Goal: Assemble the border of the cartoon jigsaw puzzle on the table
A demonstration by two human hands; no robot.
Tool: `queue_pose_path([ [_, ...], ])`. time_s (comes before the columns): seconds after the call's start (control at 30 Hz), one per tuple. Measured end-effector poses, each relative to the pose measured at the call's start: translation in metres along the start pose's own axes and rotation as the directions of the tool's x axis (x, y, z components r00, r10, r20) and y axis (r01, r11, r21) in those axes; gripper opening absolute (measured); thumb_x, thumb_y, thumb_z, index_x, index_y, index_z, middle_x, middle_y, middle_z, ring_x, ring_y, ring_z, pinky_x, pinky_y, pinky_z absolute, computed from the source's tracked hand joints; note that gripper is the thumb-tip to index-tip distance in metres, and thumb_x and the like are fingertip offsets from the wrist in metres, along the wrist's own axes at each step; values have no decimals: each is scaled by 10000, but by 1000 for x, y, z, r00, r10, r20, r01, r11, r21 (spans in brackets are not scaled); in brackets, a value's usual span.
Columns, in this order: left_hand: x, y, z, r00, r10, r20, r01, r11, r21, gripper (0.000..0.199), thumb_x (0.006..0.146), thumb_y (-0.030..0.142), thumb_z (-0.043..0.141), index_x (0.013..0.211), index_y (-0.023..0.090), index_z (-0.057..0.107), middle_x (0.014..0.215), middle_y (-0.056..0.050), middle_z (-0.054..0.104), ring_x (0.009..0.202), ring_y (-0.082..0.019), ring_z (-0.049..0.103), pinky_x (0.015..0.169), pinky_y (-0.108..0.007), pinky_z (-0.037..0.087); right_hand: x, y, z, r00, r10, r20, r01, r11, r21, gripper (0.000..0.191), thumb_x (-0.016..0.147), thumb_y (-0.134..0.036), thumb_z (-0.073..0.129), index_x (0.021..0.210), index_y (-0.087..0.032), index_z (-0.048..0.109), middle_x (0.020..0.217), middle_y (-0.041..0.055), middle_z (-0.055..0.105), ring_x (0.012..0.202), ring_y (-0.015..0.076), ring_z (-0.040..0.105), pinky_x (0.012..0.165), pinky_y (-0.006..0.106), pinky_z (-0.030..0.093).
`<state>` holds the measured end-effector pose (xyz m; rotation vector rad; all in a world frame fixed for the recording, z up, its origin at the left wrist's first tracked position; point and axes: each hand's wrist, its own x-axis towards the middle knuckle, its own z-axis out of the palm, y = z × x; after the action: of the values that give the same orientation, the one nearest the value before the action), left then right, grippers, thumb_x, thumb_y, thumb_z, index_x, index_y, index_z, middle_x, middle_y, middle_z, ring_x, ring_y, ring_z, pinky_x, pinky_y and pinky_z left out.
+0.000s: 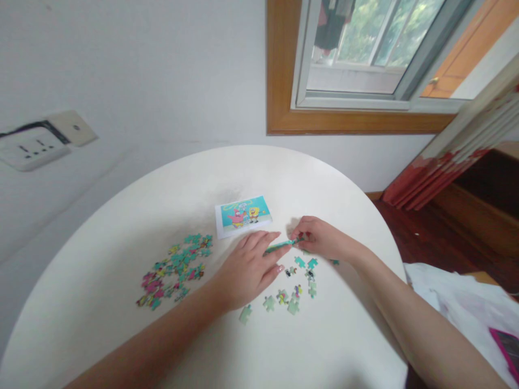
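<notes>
On the white table, my left hand lies palm down, fingers stretched out over a narrow strip of joined puzzle pieces. My right hand has its fingertips pinched together at the strip's right end, on a small puzzle piece that is mostly hidden. Just behind my left hand lies a reference picture card with cartoon figures on turquoise. Several loose puzzle pieces, pale green, turquoise and multicoloured, are scattered in front of and between my hands.
A pile of puzzle pieces lies to the left of my left hand. The round white table stands against a wall with a socket. A wood-framed window is behind, with a red and white curtain at right.
</notes>
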<state>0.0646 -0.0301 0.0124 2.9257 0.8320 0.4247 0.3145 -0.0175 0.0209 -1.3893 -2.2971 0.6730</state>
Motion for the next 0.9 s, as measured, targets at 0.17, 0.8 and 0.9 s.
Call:
queue_pose_path([
  [0.17, -1, -2, 4, 1000, 25, 5, -25, 999, 34, 412, 1008, 356, 470, 1402, 274, 559, 1431, -102, 539, 1285, -305, 470, 1073, -507, 401, 0, 0, -2, 999, -30, 19, 31, 1000, -3, 189, 780, -81, 674, 927, -181, 739, 887, 52, 653, 780, 158, 592, 738, 278, 472],
  [0.8, 3, -3, 4, 992, 118, 48, -121, 991, 66, 428, 1040, 352, 408, 1396, 176, 567, 1478, -24, 562, 1301, -282, 472, 1104, -445, 313, 0, -4, -1, 998, 68, -18, -66, 993, 94, 174, 714, -57, 662, 832, -174, 711, 856, 28, 638, 745, 137, 558, 697, 250, 439],
  [0.9, 3, -4, 3, 991, 123, 42, -126, 990, 64, 424, 1048, 347, 386, 1393, 183, 572, 1470, -14, 570, 1295, -271, 476, 1100, -430, 310, -1, -3, 0, 993, 119, -14, -115, 976, 185, 127, 745, -93, 641, 803, -183, 709, 761, 1, 647, 679, 120, 552, 651, 239, 430],
])
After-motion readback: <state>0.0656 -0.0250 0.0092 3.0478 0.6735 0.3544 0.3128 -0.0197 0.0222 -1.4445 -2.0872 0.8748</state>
